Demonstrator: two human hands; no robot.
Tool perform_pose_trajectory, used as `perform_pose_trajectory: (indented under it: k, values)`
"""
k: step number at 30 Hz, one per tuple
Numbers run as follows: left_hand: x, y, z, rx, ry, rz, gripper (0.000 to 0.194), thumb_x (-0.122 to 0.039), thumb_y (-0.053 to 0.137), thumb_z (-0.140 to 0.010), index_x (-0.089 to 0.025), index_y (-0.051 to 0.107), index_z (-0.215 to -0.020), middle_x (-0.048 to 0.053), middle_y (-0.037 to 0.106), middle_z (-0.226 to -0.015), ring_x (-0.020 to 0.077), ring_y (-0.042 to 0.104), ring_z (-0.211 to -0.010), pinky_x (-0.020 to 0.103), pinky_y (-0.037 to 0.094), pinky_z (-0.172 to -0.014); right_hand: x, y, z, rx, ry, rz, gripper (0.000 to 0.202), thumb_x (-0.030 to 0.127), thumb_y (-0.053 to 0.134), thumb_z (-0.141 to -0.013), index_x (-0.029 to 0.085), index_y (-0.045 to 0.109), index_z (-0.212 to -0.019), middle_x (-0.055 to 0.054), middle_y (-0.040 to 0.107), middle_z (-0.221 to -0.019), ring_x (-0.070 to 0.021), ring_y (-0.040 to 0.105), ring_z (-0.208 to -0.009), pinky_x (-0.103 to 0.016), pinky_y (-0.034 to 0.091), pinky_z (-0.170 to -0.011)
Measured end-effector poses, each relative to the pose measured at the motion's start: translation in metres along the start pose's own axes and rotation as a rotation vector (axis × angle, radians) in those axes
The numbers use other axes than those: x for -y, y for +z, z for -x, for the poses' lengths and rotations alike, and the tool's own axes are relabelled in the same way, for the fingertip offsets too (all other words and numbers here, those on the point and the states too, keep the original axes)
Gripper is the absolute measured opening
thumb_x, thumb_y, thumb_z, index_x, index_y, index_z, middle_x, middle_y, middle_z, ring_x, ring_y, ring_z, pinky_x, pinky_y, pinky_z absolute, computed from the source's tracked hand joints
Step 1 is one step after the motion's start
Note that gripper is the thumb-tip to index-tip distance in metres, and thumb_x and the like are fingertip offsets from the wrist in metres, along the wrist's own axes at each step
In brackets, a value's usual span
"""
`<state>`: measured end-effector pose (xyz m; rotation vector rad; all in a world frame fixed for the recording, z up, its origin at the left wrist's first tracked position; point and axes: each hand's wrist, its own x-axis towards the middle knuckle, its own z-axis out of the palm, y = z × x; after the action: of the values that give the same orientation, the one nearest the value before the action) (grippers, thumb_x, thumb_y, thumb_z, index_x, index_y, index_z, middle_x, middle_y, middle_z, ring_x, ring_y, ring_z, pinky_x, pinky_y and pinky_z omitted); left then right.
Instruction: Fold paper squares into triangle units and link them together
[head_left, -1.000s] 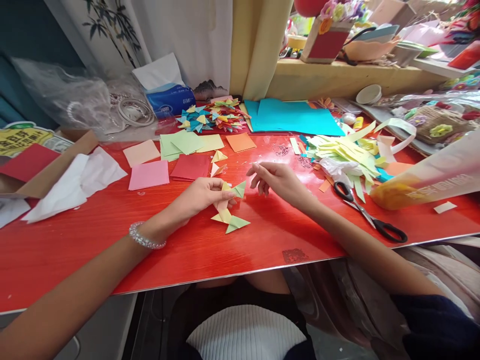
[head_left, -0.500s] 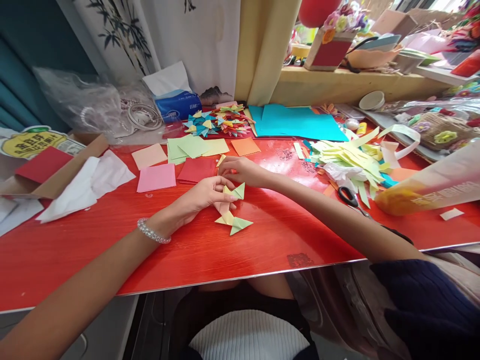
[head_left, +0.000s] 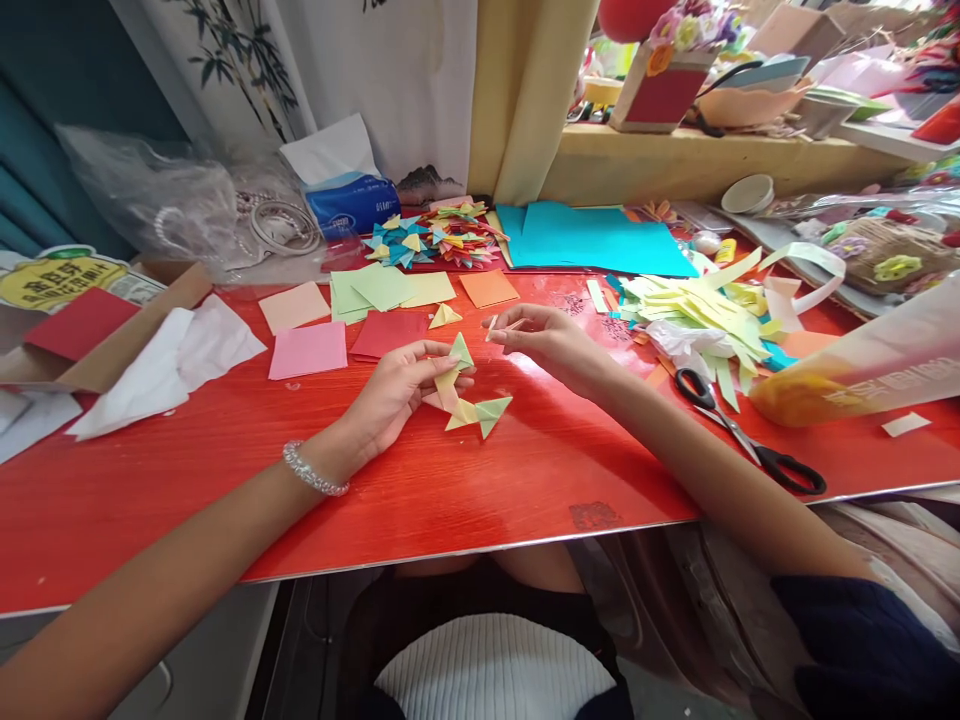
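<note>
My left hand (head_left: 390,400) is closed round one side of a joined origami piece (head_left: 466,412), made of pale green, yellow and pink folded paper with pointed corners. Its green tips stick out to the right and upward beyond my fingers. My right hand (head_left: 551,345), apart from it on the right, pinches a small pale folded paper piece (head_left: 492,328), seen almost edge-on. Between and beyond the hands, a small yellow folded paper piece (head_left: 445,315) lies on the red table (head_left: 480,500). A red paper stack (head_left: 386,335) is just behind my left hand.
Pink (head_left: 307,350), green (head_left: 379,287) and orange paper squares (head_left: 489,288) lie behind. Folded-paper stars (head_left: 401,242) and blue sheets (head_left: 600,240) are at the back. Paper strips (head_left: 697,310), scissors (head_left: 739,435) and a pale plastic bag (head_left: 862,360) lie right; a cardboard box (head_left: 135,330) stands left.
My right hand has moved right, away from my left hand, with a small pale folded piece. The yellow folded piece now lies uncovered. The origami piece has turned and shifted slightly in my left hand.
</note>
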<state>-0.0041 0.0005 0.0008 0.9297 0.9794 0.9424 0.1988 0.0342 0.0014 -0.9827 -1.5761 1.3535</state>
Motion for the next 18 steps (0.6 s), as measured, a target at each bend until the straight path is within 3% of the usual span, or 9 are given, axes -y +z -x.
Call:
perform_pose_trajectory:
  k: [5,8,12,18]
  values:
    - [0.0,0.0,0.0,-0.024,0.01,0.004,0.016,-0.019,0.066,-0.077,-0.015,0.056,-0.088,0.006,0.072,-0.082,0.0146,0.069,-0.073,0.024,0.055,-0.069,-0.009,0.004,-0.002,0.0,0.081,0.035,0.052,0.029,0.073,-0.071,0.018,0.054,-0.118,0.002,0.063,-0.071,-0.012,0.058,-0.068,-0.027,0.043,-0.065]
    - [0.0,0.001,0.001,-0.029,0.005,-0.005,0.015,-0.018,0.065,-0.077,-0.015,0.056,-0.088,0.006,0.072,-0.08,0.0146,0.069,-0.072,0.024,0.055,-0.068,-0.014,0.004,-0.002,0.004,0.085,0.046,0.042,0.033,0.072,-0.073,0.014,0.058,-0.108,-0.003,0.068,-0.081,-0.0122,0.059,-0.07,-0.029,0.044,-0.068]
    - [0.001,0.0,0.001,-0.026,0.028,-0.01,0.018,-0.021,0.067,-0.077,-0.016,0.058,-0.092,0.006,0.072,-0.083,0.0155,0.069,-0.072,0.026,0.055,-0.066,-0.013,0.005,-0.001,0.069,-0.033,0.078,0.027,0.039,0.057,-0.085,0.015,0.064,-0.097,-0.006,0.068,-0.097,-0.0115,0.059,-0.084,-0.027,0.046,-0.077]
    - [0.005,-0.002,-0.001,0.021,0.081,-0.041,0.024,-0.03,0.07,-0.075,-0.014,0.064,-0.092,0.006,0.071,-0.088,0.0145,0.068,-0.074,0.024,0.055,-0.067,0.0,0.007,0.005,0.125,-0.026,0.032,0.029,0.042,0.056,-0.085,0.018,0.065,-0.099,-0.006,0.065,-0.101,-0.0132,0.06,-0.087,-0.023,0.053,-0.061]
